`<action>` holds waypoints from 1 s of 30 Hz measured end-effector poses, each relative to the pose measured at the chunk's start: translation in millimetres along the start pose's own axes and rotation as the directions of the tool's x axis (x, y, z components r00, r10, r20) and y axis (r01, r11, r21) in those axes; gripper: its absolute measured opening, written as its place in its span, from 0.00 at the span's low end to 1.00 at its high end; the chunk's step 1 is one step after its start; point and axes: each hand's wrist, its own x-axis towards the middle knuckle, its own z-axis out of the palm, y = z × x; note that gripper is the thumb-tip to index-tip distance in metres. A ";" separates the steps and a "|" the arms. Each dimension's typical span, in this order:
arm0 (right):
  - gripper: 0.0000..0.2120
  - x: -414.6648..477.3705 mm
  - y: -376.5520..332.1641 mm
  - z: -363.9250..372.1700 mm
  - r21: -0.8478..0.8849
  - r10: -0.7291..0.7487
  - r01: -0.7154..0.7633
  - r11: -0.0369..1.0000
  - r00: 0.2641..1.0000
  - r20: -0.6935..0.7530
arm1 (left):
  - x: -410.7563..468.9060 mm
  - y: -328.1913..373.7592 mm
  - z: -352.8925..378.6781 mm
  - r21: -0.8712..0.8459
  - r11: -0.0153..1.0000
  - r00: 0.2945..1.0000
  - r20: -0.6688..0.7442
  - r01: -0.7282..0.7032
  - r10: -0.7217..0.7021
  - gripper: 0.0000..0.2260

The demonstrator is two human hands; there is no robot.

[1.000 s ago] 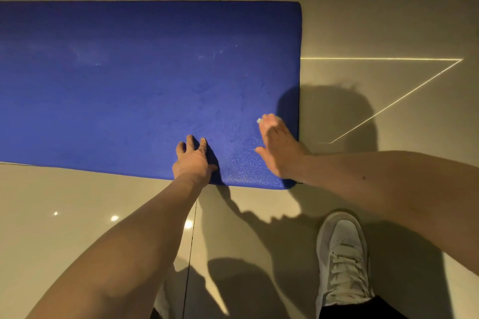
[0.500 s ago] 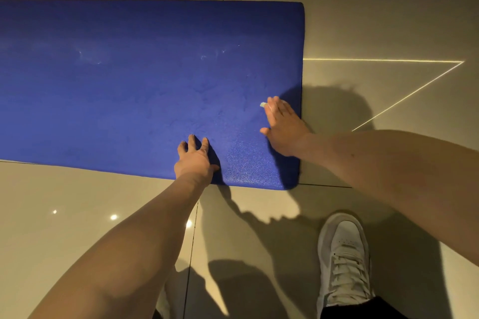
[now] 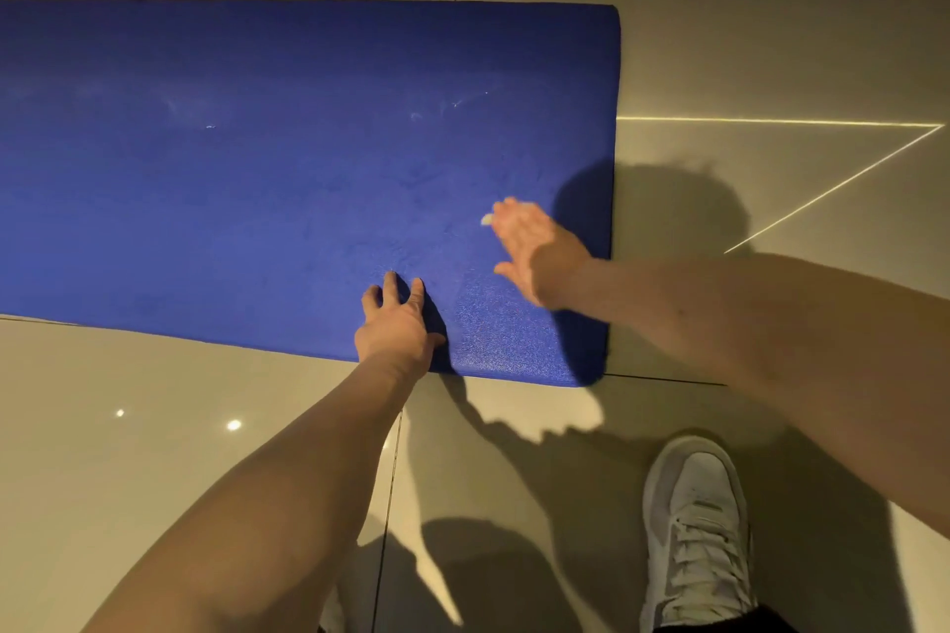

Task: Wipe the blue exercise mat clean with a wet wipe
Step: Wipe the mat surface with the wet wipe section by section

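While the wet wipe [image 3: 486,220] is sitting near the right end of the blue exercise mat [image 3: 257,170], the job is reading as partly done at best (my judgement). Mat is lying flat on the tiled floor [image 3: 154,427], right end in view, left part running out of frame, so total coverage can't be told. Patch nr the near right corner is showing a diff. sheen w/ faint swirl marks, prob. damp from wiping. Pale smudges and a few white specks are showing mid-mat toward the far edge; those are looking unwiped. Remaining, as I judge it: mid strip, far edge, plus whatever lies out of frame.

Right hand [image 3: 534,247]: lying flat, fingers straight and close together, pressing the wipe onto the mat just inside the right edge. Only a small white corner of the wipe is peeking past the fingertips, rest hidden under the hand.

Left hand [image 3: 396,324]: fingers spread, holding nothing, bracing on the mat at the near edge. Hands are sitting near each other, not touching.

White sneaker [image 3: 694,529] is standing on the floor nr the near right corner, off the mat.
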 end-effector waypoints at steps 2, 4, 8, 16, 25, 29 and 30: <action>0.35 9.9 16.1 -3.8 -0.001 0.085 -0.085 0.996 0.996 -0.034 | 0.6 -0.2 0.2 -0.008 1.000 1.000 0.000 -0.001 0.001 0.37; 0.35 6.1 0.4 -1.5 -0.021 0.072 -0.072 0.997 0.997 0.018 | 1.1 -0.8 -0.5 -0.011 1.000 1.000 0.006 -0.003 0.003 0.38; 0.37 -37.9 -63.2 22.5 -0.104 -0.213 0.210 0.972 0.977 -0.016 | 4.6 0.2 -1.7 -0.029 1.000 0.999 0.037 -0.010 0.011 0.37; 0.35 7.5 25.2 -4.3 0.045 -0.045 0.047 0.998 0.998 -0.046 | 33.7 13.1 -13.2 -0.121 0.991 0.984 -0.174 -0.062 0.041 0.27; 0.37 -10.0 -15.1 13.8 -0.024 0.049 -0.050 0.998 0.997 -0.057 | 58.4 17.2 -18.4 -0.144 0.989 1.000 0.001 -0.020 0.021 0.41; 0.36 -34.5 -30.4 16.9 -0.011 -0.161 0.161 0.987 0.987 -0.005 | 60.3 19.6 -18.6 -0.119 0.993 1.000 0.012 0.001 0.000 0.41; 0.36 -29.8 -19.8 10.4 0.043 -0.146 0.147 0.988 0.989 -0.020 | 60.8 20.0 -18.8 -0.116 0.993 1.000 0.018 0.004 -0.002 0.41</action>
